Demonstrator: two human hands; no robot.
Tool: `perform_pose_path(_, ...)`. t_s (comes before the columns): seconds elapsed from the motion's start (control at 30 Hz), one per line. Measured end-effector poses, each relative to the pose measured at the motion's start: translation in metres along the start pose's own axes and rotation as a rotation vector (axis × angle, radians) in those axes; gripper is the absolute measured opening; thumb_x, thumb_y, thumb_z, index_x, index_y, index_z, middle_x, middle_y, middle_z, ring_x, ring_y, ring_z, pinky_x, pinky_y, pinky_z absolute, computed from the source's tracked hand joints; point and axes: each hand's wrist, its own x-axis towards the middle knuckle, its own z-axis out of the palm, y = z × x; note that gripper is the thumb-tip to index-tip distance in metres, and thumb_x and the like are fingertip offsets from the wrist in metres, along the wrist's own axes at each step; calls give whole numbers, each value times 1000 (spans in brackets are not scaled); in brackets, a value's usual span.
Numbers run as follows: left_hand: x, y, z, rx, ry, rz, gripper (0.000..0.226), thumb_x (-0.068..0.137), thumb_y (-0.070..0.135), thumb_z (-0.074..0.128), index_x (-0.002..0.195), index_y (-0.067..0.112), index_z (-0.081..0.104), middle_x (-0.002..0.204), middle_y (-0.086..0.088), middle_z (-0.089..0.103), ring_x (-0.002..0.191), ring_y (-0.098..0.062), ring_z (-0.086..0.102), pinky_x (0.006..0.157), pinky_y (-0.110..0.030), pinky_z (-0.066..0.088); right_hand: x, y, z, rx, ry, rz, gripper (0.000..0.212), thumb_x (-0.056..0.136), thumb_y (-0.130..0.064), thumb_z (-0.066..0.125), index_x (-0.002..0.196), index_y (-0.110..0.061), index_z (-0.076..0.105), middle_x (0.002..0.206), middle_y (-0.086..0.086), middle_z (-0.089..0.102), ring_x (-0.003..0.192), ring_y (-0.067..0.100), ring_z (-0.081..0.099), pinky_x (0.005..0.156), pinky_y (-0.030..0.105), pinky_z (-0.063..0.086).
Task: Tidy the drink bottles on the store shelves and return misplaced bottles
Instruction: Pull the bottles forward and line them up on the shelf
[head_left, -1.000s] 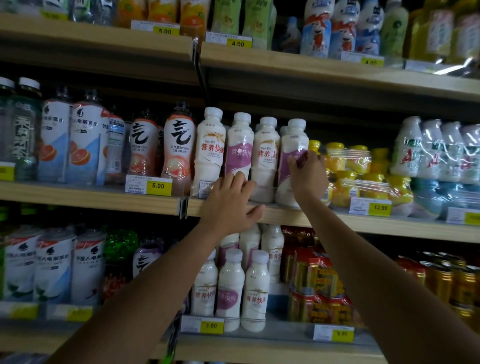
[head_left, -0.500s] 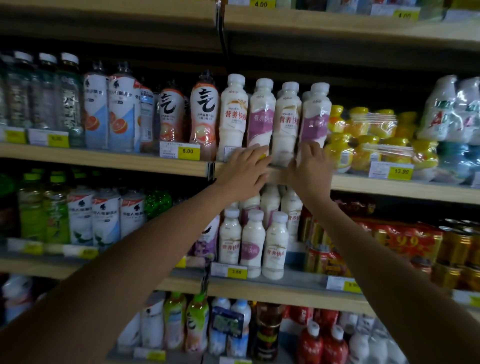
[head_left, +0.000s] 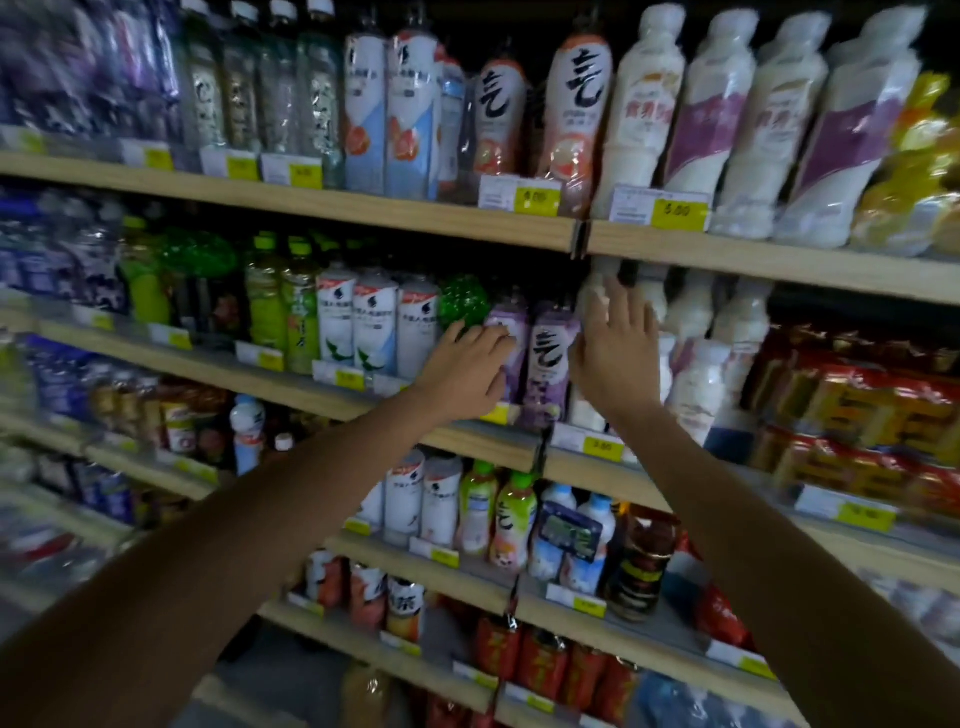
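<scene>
Left hand (head_left: 462, 371), right hand (head_left: 615, 353) — purple bottle (head_left: 550, 364) stands between.

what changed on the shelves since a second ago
Both hands came off the white bottles on the upper shelf and dropped one shelf: the left hand reaches the purple-labelled bottles, the right hand is open beside them. The bottles stayed in their rows.

I'm in a shop, facing tiers of wooden shelving. On the top shelf board (head_left: 311, 200) stand rows of white drink bottles (head_left: 639, 119) with yellow price tags (head_left: 679, 212) clipped to its front edge; below it run more tagged tiers of green bottles (head_left: 267, 306) and red multipacks (head_left: 857, 415).
</scene>
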Motion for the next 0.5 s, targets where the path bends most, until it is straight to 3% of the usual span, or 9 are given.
perform_pose_path(0.13, -54, -36, 28, 4, -97, -21, 39, 95, 29, 36, 125, 9, 53, 124, -10, 55, 109, -28, 52, 95, -38, 34, -19, -47, 41, 107, -171, -83, 36, 86, -13, 50, 117, 5, 55, 119, 25, 55, 108, 40, 52, 94, 48, 38)
perform_pose_path(0.3, -107, -98, 53, 10, -194, -58, 40, 96, 31, 35, 121, 8, 54, 122, -10, 55, 111, -28, 51, 96, -40, 34, -16, -115, 86, 181, -278, -98, 35, 90, -15, 48, 120, 2, 54, 123, 21, 54, 116, 37, 48, 95, 47, 38)
perform_pose_path(0.5, -144, -183, 73, -5, -194, -141, 39, 91, 36, 42, 119, 11, 55, 119, -7, 56, 111, -28, 51, 96, -40, 36, 5, -197, 132, 203, -370, -92, 39, 91, -17, 47, 127, -2, 50, 127, 18, 51, 120, 33, 43, 96, 45, 37)
